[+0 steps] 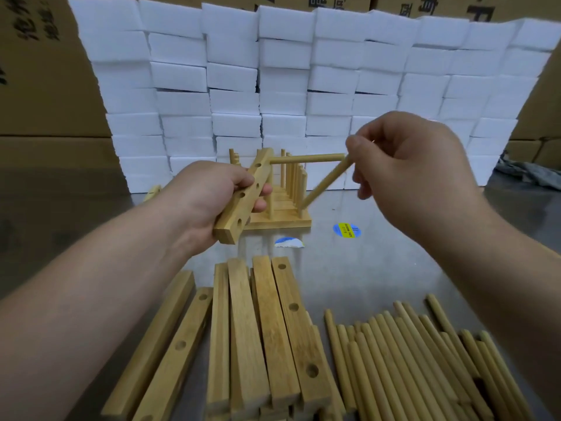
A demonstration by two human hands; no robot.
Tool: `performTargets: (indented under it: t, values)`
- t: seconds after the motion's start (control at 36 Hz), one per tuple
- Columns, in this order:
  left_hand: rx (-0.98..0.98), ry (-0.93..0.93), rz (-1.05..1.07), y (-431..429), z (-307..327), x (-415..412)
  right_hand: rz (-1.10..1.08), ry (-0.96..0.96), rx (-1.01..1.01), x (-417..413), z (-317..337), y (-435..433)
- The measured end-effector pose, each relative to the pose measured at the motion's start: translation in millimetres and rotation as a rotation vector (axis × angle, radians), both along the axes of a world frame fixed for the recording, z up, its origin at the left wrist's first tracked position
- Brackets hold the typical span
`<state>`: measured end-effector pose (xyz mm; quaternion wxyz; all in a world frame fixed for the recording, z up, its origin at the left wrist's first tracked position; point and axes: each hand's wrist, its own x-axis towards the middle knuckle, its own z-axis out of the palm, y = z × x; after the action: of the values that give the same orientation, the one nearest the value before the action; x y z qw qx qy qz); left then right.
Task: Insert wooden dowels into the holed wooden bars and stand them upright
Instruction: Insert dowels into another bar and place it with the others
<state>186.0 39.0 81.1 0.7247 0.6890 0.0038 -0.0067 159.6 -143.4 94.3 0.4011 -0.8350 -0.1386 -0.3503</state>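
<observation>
My left hand (209,199) grips a holed wooden bar (243,202) held tilted above the table. One dowel (306,158) sticks out sideways from a hole near the bar's far end. My right hand (403,168) pinches a second dowel (328,185) that slants down to the left, its lower end free in the air. Behind the hands, several finished bars with upright dowels (288,189) stand in a row on the table.
A pile of loose holed bars (261,335) lies near the front edge, with a heap of loose dowels (409,360) to its right. White foam blocks (303,86) form a wall at the back, flanked by cardboard boxes. Two stickers (347,230) mark the metal table.
</observation>
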Motion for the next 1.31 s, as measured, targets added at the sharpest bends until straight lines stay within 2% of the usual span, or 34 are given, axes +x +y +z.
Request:
performTargets:
  t: [0.11, 0.42, 0.78, 1.08, 1.31]
  values:
    - [0.014, -0.011, -0.011, -0.7, -0.1, -0.2, 0.122, 0.048, 0.142, -0.1, -7.7, 6.8]
    - [-0.060, -0.001, -0.031, -2.7, 4.1, -3.9, 0.183, 0.074, 0.200, -1.0, -13.3, 12.9]
    - [-0.059, 0.001, -0.019, -2.7, 3.9, -4.0, 0.234, 0.078, 0.107, -8.8, -12.1, 15.7]
    - [-0.046, 0.005, 0.025, -2.7, 5.2, -4.5, 0.270, 0.168, 0.141, -12.1, -10.4, 17.3]
    - [-0.036, -0.020, 0.035, -2.6, 5.1, -4.3, 0.175, 0.234, 0.043, -5.0, -12.4, 12.7]
